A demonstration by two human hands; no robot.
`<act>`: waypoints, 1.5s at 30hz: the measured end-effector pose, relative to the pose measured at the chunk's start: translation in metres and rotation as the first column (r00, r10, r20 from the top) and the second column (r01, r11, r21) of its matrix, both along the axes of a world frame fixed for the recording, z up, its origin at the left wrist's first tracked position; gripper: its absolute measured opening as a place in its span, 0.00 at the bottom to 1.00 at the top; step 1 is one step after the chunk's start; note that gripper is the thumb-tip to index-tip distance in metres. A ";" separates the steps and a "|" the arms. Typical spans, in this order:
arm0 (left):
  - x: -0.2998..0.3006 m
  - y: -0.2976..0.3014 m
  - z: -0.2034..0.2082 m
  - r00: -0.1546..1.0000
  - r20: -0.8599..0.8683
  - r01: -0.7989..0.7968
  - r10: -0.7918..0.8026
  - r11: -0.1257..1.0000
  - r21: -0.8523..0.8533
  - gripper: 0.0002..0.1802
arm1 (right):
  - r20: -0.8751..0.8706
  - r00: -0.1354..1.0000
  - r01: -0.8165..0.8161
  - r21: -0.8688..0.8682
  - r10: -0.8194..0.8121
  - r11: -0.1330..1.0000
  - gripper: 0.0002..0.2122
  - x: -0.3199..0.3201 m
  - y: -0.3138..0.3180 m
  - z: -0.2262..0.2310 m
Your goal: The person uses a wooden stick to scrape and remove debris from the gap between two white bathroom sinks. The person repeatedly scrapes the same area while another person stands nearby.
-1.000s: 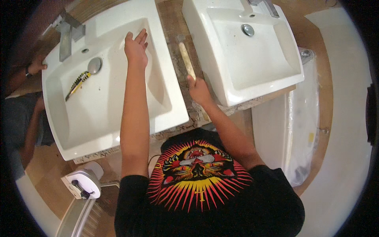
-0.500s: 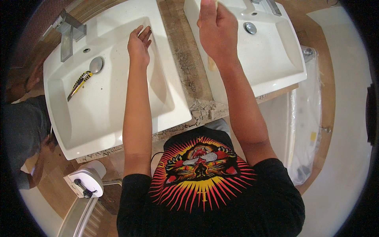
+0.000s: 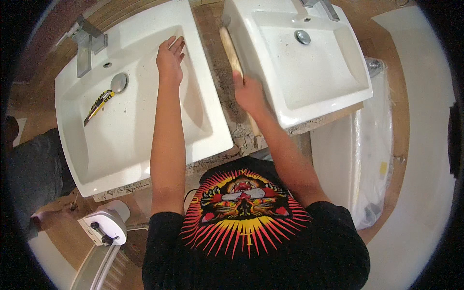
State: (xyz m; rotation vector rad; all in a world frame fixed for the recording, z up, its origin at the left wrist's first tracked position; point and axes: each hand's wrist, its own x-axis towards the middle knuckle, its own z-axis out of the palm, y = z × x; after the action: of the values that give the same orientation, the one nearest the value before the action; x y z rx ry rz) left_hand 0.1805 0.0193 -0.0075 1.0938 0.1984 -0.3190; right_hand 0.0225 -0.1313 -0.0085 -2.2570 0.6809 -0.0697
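In the gap between two white basins, my right hand [image 3: 250, 95] is closed around a long pale wooden stick or handle [image 3: 231, 50]. Its far end reaches down toward the stone countertop [image 3: 237, 128]; whether a tool head sits on it I cannot make out. My left hand [image 3: 169, 60] rests inside the left basin [image 3: 77, 166], against its inner right wall, with the fingers spread and nothing in them. In that basin a yellow and black utility knife [image 3: 99, 107] lies beside the round metal drain plug [image 3: 119, 83].
The right basin [image 3: 290, 113] also has a metal drain plug [image 3: 302, 37]. Square chrome taps [image 3: 86, 50] stand behind the basins. Below on the left is a white toilet [image 3: 113, 224]; a plastic-wrapped bathtub [image 3: 374, 159] is at right. Another person's dark clothing [image 3: 36, 169] shows at far left.
My right hand has come down and left from above the right basin into the gap, bringing the wooden piece with it. My left hand stays put. The other person at left has shifted.
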 end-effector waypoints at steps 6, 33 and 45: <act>0.001 0.000 -0.005 1.000 -0.004 -0.012 0.012 1.000 -0.002 0.27 | 0.565 0.825 -0.095 0.143 -0.002 0.985 0.25 0.049 -0.013 0.105; -0.007 -0.005 0.000 0.999 0.031 -0.034 0.033 0.999 0.033 0.27 | 0.348 0.938 -0.005 0.010 0.002 1.000 0.24 0.018 0.005 0.052; -0.007 -0.009 0.009 0.997 0.069 -0.024 0.020 0.998 0.050 0.28 | -0.282 0.955 0.050 0.464 0.094 0.884 0.26 -0.028 -0.017 -0.043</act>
State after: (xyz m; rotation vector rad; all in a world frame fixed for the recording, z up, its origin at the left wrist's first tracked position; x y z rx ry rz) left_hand 0.1739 0.0104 0.0010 1.1501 0.1576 -0.2574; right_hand -0.0052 -0.1488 -0.0516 -1.8167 0.7366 0.4163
